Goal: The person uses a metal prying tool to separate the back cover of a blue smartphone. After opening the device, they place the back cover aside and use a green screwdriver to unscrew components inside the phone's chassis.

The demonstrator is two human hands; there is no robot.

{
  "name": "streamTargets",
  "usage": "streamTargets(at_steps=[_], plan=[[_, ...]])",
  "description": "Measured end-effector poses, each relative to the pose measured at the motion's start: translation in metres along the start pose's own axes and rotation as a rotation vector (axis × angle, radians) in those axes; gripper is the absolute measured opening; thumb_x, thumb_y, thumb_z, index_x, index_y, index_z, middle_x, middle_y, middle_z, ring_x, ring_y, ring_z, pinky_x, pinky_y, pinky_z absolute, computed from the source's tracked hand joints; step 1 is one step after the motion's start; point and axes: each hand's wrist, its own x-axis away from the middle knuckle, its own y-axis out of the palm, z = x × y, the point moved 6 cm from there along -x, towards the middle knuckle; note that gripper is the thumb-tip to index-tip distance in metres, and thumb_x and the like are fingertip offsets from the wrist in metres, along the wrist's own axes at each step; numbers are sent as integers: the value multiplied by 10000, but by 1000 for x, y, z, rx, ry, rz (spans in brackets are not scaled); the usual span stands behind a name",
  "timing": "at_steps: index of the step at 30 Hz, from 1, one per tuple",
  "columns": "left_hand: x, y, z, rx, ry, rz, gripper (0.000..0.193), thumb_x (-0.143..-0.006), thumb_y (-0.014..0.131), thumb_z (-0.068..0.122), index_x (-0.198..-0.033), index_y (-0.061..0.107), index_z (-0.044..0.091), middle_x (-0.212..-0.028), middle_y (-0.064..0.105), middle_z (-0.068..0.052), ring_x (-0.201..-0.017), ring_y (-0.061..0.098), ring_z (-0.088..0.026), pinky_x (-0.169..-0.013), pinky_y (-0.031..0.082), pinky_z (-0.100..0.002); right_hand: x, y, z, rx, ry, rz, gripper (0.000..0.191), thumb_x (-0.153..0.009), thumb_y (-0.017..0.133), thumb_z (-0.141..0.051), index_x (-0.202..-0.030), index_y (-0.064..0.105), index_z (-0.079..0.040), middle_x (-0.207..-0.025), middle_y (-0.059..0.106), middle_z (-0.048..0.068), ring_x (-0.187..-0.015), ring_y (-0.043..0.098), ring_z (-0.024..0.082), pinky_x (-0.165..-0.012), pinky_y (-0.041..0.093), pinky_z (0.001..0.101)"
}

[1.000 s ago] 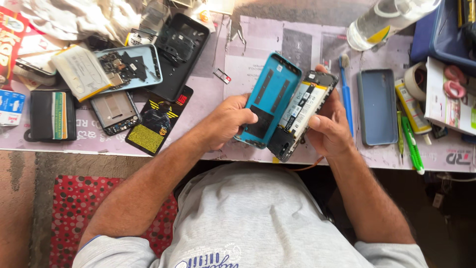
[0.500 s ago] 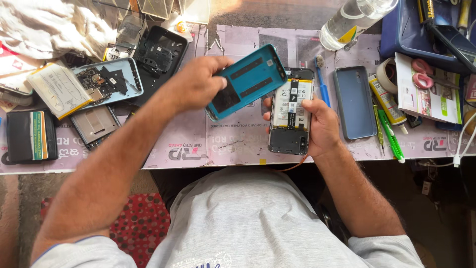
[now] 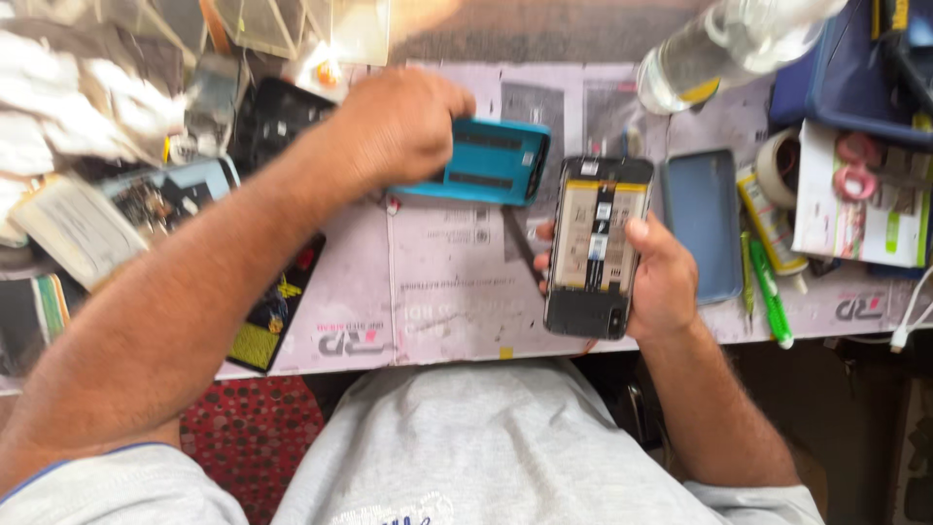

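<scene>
My left hand (image 3: 403,122) grips a teal phone back cover (image 3: 491,162) and holds it flat over the paper-covered bench, its inner side up. My right hand (image 3: 661,277) holds an opened phone (image 3: 595,245) upright in the palm, its battery and black frame exposed, just right of the teal cover and apart from it. A thin dark tool (image 3: 523,248) lies on the paper beside the phone.
A blue phone case (image 3: 702,224) lies right of the opened phone, with a green pen (image 3: 770,297), a tape roll (image 3: 777,167) and a clear bottle (image 3: 724,44) beyond. Several dismantled phones and a black back cover (image 3: 277,117) crowd the left. The bench edge runs near my chest.
My left hand has carried the teal cover away from the phone, up and to the left, and lowered it toward the bench. My right hand has turned the opened phone upright.
</scene>
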Motion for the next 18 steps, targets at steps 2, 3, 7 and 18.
streamTargets(at_steps=[2,3,7,18], plan=[[-5,5,0,-2,-36,-56,306,-772,603,75,-1015,778,135,-921,743,-171,-904,700,-399,-767,542,-529,-2,5,-8,-6,43,12,680,-982,592,-408,-1478,441,32,-1279,618,351,-1051,702,438,-823,632,552],[-6,8,1,-3,-54,-88,277,-785,609,88,-1001,775,136,-904,741,-174,-901,701,-400,-747,541,-537,-3,8,-10,-12,66,19,684,-985,587,-415,-1479,439,33,-1280,617,352,-1057,702,445,-822,633,553],[-16,14,7,-206,49,-92,187,-868,616,158,-979,762,119,-880,707,-190,-875,677,-393,-752,534,-537,-12,16,-4,-143,161,31,658,-1000,563,-402,-1480,453,33,-1277,628,338,-1071,700,434,-869,621,528],[74,29,41,743,-130,128,375,-1048,628,307,-1282,587,17,-1034,691,-86,-927,703,-173,-784,594,-351,-27,15,27,-35,-117,61,473,-1086,475,-283,-1400,559,62,-1210,697,201,-1050,709,290,-920,598,459]])
